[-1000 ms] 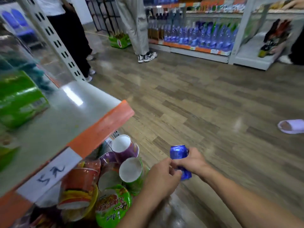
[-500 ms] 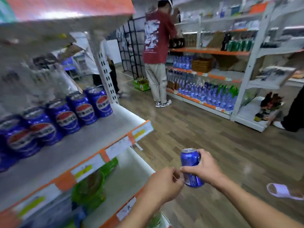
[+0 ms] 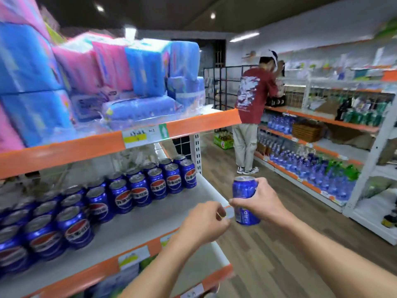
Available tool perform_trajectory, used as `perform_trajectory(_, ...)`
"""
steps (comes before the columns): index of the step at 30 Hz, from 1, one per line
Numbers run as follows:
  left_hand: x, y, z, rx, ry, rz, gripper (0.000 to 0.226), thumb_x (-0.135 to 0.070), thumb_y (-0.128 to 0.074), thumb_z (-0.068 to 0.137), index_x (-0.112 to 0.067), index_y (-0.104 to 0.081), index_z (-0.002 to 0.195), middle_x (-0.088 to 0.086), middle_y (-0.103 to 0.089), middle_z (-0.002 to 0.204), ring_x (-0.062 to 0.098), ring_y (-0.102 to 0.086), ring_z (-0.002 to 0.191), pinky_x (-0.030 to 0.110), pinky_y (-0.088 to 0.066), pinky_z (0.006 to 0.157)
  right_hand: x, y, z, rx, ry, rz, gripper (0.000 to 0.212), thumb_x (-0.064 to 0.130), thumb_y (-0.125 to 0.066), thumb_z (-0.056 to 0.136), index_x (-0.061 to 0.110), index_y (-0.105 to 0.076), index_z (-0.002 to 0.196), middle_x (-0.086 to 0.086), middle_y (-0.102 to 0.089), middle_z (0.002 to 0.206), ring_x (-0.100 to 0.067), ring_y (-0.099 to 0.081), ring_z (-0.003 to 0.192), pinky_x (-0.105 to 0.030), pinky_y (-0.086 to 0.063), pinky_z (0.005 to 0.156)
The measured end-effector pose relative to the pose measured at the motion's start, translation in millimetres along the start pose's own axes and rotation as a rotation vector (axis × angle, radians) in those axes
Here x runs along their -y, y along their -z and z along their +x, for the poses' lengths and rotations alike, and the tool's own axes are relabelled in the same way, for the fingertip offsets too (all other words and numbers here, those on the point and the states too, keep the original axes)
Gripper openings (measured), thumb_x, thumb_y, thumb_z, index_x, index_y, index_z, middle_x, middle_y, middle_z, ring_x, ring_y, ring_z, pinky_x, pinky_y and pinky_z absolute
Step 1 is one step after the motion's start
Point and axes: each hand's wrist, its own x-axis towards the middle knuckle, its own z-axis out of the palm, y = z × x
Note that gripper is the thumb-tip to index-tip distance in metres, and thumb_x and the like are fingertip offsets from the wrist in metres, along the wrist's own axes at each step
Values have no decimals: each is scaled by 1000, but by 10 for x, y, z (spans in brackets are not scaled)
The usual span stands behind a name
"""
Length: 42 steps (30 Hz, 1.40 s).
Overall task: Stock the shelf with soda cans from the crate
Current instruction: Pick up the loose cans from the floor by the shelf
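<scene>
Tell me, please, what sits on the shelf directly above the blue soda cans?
Soft plastic-wrapped packs, blue and pink, are piled on the upper shelf above the soda cans. What lies behind the front packs is covered.

One held can [image 3: 245, 200], two hands, one bystander [image 3: 252, 108]; shelved cans too blurred to count.

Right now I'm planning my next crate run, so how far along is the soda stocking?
Done: two rows of blue cans stand on the middle shelf. In hand: the right hand grips one blue can, upright beside the shelf; the left hand is empty. Left: shelving this can; the crate isn't visible.
</scene>
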Motion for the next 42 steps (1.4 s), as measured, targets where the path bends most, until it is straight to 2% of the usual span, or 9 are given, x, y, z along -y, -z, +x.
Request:
perform_trajectory(8,529,324,-388,-41,195,-71,26,-42,-60,90,-28,-67,110,-9,-72,106,14,-66,100,28,-52,84,405,-592,-2,195,137,165,77,38,-93,52,31,-48,115,10,-67,96,-9,-67,87,-34,-57,81)
perform_trajectory(13,971,456,-577,-102,316,-68,31,-43,-61,90,-28,-67,116,-9,-70,111,11,-65,102,25,-48,80,610,-1181,-14,297,168,333,78,18,-91,62,25,-44,123,5,-69,99,-11,-69,86,-30,-57,77)
perform_trajectory(17,1353,605,-719,-159,412,-125,33,-39,-62,89,-28,-64,120,-8,-68,115,9,-63,99,24,-49,78,846,-1720,-75,375,209,425,75,4,-85,70,27,-39,124,12,-64,107,2,-61,91,-15,-45,69)
perform_trajectory(19,1534,668,-790,-166,446,-120,34,-37,-60,90,-28,-62,123,-8,-66,118,7,-60,98,21,-45,72,945,-2009,-93,425,225,451,75,2,-83,72,26,-36,126,14,-61,109,2,-59,95,-18,-44,74)
perform_trajectory(22,1812,755,-872,-166,484,-89,36,-32,-58,91,-25,-62,126,-5,-65,123,11,-62,108,25,-48,83,1077,-2469,-121,489,238,439,75,0,-79,76,26,-32,128,11,-61,109,-3,-61,99,-24,-44,82)
perform_trajectory(26,2156,897,-956,-172,542,-82,33,-29,-56,93,-24,-61,125,-3,-66,121,15,-64,105,26,-48,82,1252,-2976,-190,517,256,418,73,7,-81,74,27,-34,125,15,-60,108,-8,-60,100,-9,-42,75)
perform_trajectory(32,2510,1078,-949,-187,543,-10,25,-30,-53,94,-16,-65,112,3,-70,110,22,-65,100,34,-53,82,1394,-3413,-220,556,291,371,65,16,-84,72,25,-45,123,12,-62,116,-7,-60,108,-7,-43,76)
perform_trajectory(37,2682,1084,-960,-126,540,8,20,-28,-51,92,-18,-64,105,3,-70,109,25,-65,101,39,-54,84,1478,-3546,-233,467,272,337,70,36,-91,60,22,-46,111,4,-61,112,-15,-59,103,-34,-51,85)
perform_trajectory(42,2736,1078,-1042,-93,513,5,26,-26,-52,95,-15,-62,116,5,-70,109,27,-65,99,41,-54,86,1471,-3594,-243,433,284,312,82,42,-93,57,21,-44,119,4,-57,118,-16,-56,108,-29,-47,85)
